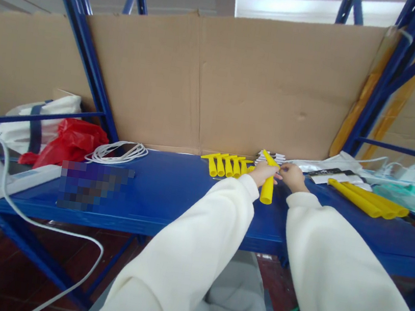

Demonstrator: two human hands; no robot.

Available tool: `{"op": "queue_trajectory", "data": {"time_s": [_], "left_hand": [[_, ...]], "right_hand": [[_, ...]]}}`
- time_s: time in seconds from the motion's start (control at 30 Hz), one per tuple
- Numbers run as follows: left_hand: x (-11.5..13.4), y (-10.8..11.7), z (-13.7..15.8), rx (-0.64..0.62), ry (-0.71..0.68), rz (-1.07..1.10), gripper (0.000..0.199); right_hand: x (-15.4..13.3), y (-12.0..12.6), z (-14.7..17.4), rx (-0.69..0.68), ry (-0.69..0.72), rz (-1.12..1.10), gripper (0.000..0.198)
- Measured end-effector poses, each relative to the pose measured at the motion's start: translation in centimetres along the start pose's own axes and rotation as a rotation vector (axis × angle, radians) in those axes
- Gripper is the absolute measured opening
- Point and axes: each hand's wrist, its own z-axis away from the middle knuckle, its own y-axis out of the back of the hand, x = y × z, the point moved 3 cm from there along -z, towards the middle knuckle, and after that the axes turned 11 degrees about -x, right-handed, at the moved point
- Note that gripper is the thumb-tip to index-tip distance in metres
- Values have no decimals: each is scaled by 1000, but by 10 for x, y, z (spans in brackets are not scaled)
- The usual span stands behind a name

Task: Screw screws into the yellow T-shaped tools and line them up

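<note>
My left hand [264, 174] is wrapped around a yellow tapered tube [266, 193], its wide open end toward me and its narrow end pointing away. Close beside it, my right hand [293, 177] has its fingers pinched together at the tube's right side. Whatever lies between those fingertips is too small to make out. Left of my hands, several yellow tubes with crosspieces at their far ends [233, 166] lie in a row. Behind the hands is a stack of small white and dark packets [270, 157]. More yellow tapered tubes [369, 200] lie to the right.
The blue shelf [171, 196] is backed by a cardboard sheet [263, 86] between blue posts. To the left are a coiled white cable [119, 152], a red plastic bag [74, 139] and a white power strip [30, 177]. White cables and a greenish plastic bag [402, 196] sit at right.
</note>
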Motion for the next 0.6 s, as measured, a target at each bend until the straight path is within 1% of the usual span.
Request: {"op": "queue_trajectory", "data": {"time_s": [0.13,0.2,0.3,0.47,0.53,0.6], "left_hand": [[-1,2,-4,12,1,-1,15],[-1,8,-2,14,5,-10,17],[1,22,4,7,1,-42,20],[5,56,19,14,-5,-127,15],[5,75,24,49,-37,-171,22],[4,95,31,106,-55,-266,33]], "right_hand": [[-1,-2,3,-40,-60,23,36],[-1,-3,3,-62,-66,43,34],[-1,-6,1,-62,-42,73,31],[-5,-6,-1,-94,23,123,28],[-9,-6,-1,-129,73,137,28],[-13,-6,1,-176,132,137,30]]}}
